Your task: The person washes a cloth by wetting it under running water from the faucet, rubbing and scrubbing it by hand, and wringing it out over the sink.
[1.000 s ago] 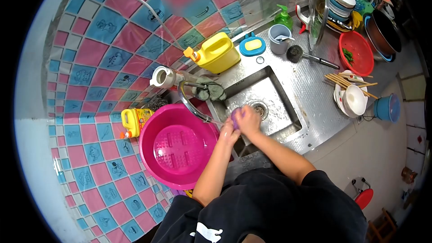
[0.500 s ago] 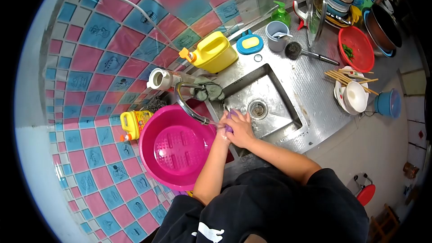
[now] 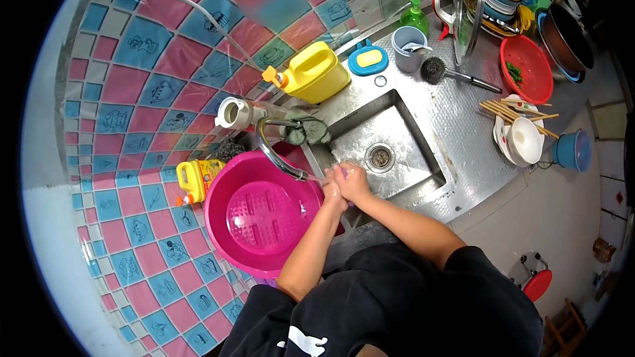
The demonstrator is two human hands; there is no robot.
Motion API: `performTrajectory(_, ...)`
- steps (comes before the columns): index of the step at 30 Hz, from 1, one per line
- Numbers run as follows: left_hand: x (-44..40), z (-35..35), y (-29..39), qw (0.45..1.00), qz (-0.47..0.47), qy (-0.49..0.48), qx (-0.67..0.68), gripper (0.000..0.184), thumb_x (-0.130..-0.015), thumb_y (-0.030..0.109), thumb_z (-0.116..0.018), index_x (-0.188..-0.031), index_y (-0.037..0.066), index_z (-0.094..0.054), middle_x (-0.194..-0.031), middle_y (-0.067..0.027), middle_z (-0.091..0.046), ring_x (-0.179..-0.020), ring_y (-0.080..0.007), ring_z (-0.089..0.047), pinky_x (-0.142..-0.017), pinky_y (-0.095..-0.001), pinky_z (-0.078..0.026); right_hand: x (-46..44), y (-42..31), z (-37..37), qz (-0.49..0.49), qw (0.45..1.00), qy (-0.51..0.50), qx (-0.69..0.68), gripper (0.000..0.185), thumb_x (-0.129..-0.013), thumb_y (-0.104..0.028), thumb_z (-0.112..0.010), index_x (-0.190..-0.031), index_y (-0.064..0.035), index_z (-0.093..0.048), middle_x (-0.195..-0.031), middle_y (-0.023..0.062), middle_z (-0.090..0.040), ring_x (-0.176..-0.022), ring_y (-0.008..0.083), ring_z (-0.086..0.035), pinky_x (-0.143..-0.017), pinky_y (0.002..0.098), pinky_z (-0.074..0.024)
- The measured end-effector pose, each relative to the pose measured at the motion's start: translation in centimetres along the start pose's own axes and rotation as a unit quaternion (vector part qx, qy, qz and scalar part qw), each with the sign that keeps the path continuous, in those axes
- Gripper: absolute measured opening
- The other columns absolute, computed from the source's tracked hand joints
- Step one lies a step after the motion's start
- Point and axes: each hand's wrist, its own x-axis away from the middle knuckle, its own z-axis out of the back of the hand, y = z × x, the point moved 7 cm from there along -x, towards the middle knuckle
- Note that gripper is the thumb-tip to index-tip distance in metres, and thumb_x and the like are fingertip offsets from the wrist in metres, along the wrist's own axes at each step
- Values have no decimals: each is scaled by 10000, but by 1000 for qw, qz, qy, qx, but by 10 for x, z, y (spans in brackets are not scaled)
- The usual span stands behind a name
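Observation:
Both hands are together over the left side of the steel sink (image 3: pixel 433 158), beneath the faucet (image 3: pixel 264 145). My left hand (image 3: pixel 332 193) is closed around a purple cloth (image 3: pixel 346 172), of which only small bits show between the fingers. My right hand (image 3: pixel 355 184) is wrapped round the same cloth from the other side, pressed against the left. A thin stream of water from the spout reaches the hands. The drain (image 3: pixel 380 157) is just right of them.
A large pink basin (image 3: pixel 225 225) stands left of the sink, under the faucet's curve. A grey-green rag (image 3: pixel 307 131) lies behind the faucet. Along the back are a yellow jug (image 3: pixel 314 73), grey cup (image 3: pixel 407 59) and pot brush (image 3: pixel 434 70). Bowls (image 3: pixel 524 140) and chopsticks (image 3: pixel 499 111) sit right.
My hands have closed more tightly around the purple cloth, so less of it shows. The right hand has shifted slightly left and its fingers have curled in.

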Motion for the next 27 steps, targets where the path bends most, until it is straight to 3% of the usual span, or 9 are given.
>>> performTrajectory(6,-6,10,7,995,-36,-91,-25,422,-898,459,-379,-997,82,-542,-907,-53,-580,-813,-179,-559,-699,-310,-468,2,50,-26,-253,945,-132,-162,157,-807,-170,-582,-767,-19,-605,-757,146,-610,-645,226,-590,-584,338,-445)
performTrajectory(8,9,6,22,986,-14,-166,11,420,-865,460,-458,-1029,84,-550,-917,-52,-598,-808,-165,-568,-692,-302,-471,7,38,-26,-415,725,-126,-535,156,-834,-163,-567,-867,-13,-598,-810,114,-629,-688,156,-593,-615,289,-470)
performTrajectory(9,13,8,27,978,1,-206,8,409,-861,436,-478,-1044,76,-542,-946,-54,-595,-829,-167,-569,-712,-307,-472,3,40,-21,-413,712,-154,-547,183,-855,-135,-536,-978,-1,-558,-878,105,-629,-727,175,-597,-662,283,-488)
performTrajectory(14,29,16,42,965,16,-259,-32,357,-838,311,-568,-1044,20,-543,-952,-83,-599,-861,-185,-582,-759,-305,-475,2,51,-6,-454,676,-132,-566,257,-865,-87,-506,-1106,-6,-464,-965,140,-603,-787,230,-602,-678,324,-491)
performTrajectory(16,33,21,45,963,19,-268,-28,343,-821,225,-592,-1067,-1,-521,-962,-97,-598,-886,-195,-583,-785,-318,-475,1,67,0,-473,660,-47,-582,294,-862,-61,-499,-1141,-16,-418,-1015,159,-581,-824,241,-598,-718,355,-495)
performTrajectory(21,38,32,49,959,26,-281,-1,364,-764,111,-580,-1087,-31,-490,-998,-127,-587,-910,-225,-585,-806,-336,-477,7,89,10,-487,652,-25,-581,265,-862,-31,-484,-1117,-13,-417,-964,144,-572,-833,232,-586,-763,349,-497)
performTrajectory(23,38,40,53,956,41,-290,21,377,-744,77,-565,-1092,-41,-480,-1013,-137,-582,-915,-237,-585,-817,-346,-476,4,107,15,-494,581,39,-645,205,-868,-27,-472,-1069,5,-448,-934,129,-568,-782,207,-577,-712,313,-501)
performTrajectory(26,41,46,58,951,37,-303,57,381,-732,71,-539,-1090,-43,-479,-1036,-152,-575,-906,-256,-589,-831,-363,-471,-3,124,24,-463,626,18,-627,161,-862,5,-467,-1022,15,-475,-921,121,-568,-729,189,-564,-680,284,-500)
performTrajectory(27,39,49,58,953,30,-297,54,370,-744,79,-524,-1093,-36,-479,-1044,-154,-571,-923,-255,-583,-848,-369,-460,-2,130,23,-453,675,3,-582,186,-906,-122,-434,-1019,15,-488,-985,145,-570,-761,195,-579,-676,283,-500)
